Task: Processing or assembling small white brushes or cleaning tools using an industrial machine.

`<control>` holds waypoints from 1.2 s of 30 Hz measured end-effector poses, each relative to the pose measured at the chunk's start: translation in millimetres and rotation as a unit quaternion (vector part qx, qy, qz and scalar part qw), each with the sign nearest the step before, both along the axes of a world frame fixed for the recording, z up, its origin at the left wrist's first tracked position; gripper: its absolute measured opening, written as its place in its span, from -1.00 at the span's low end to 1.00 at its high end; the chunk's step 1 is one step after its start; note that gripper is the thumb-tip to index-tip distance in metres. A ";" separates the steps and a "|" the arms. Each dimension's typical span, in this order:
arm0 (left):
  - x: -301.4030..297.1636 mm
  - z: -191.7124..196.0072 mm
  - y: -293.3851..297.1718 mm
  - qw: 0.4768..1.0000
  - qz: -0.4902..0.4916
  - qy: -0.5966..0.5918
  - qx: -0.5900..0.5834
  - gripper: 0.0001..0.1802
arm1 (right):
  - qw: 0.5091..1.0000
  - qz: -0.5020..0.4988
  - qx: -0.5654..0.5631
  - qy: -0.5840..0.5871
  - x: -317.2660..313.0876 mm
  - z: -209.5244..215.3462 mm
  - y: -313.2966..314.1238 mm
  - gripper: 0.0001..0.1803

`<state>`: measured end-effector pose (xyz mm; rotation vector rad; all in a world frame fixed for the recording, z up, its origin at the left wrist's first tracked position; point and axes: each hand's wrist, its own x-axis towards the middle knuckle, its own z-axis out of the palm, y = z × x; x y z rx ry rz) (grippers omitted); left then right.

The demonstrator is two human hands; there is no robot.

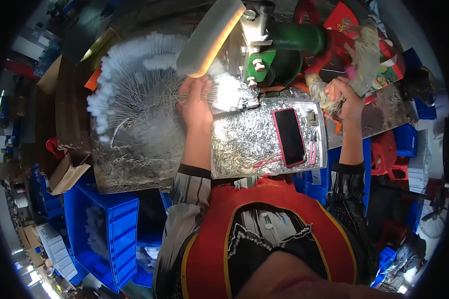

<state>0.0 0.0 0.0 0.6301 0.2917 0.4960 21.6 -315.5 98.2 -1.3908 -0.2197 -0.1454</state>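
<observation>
My left hand (pixel 197 103) is closed round thin wire-stemmed brushes. Their white bristle tufts (pixel 226 92) stick out to its right, close to the metal jaw of a green bench press (pixel 292 40). Left of this hand lies a big pile of similar white brushes (pixel 129 74), with thin wire stems fanned over the table. My right hand (pixel 346 97) is wrapped round the cloth-bound end of the press's lever (pixel 368 57). A lit lamp (pixel 210 37) overhangs my left fingers and hides their tips.
Before me sits a metal tray (pixel 234 167) strewn with wire clippings, holding a red-cased phone (pixel 289 137) and a small pink-handled tool (pixel 313 149). Blue bins (pixel 122 234) stand below left. Cardboard (pixel 67 172) edges the table's left side; red stools (pixel 386 157) are at right.
</observation>
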 end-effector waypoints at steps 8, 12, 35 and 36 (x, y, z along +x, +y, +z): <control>0.8 5.4 3.4 0.999 0.003 0.024 0.046 -0.65 | 0.998 -0.010 -0.017 0.061 -4.3 29.1 5.7 -0.78; 3.5 6.8 -2.8 0.999 -0.004 0.026 0.039 -0.65 | 0.996 -0.023 -0.015 -0.089 -2.7 -5.6 -0.3 -0.76; -13.2 12.5 7.7 0.988 -0.079 0.082 0.103 -0.74 | 0.997 0.010 -0.015 -0.080 1.4 -14.7 6.9 -0.75; -12.3 13.0 6.4 0.988 -0.079 0.082 0.103 -0.74 | 0.998 -0.007 -0.015 -0.054 -0.5 -10.9 5.4 -0.76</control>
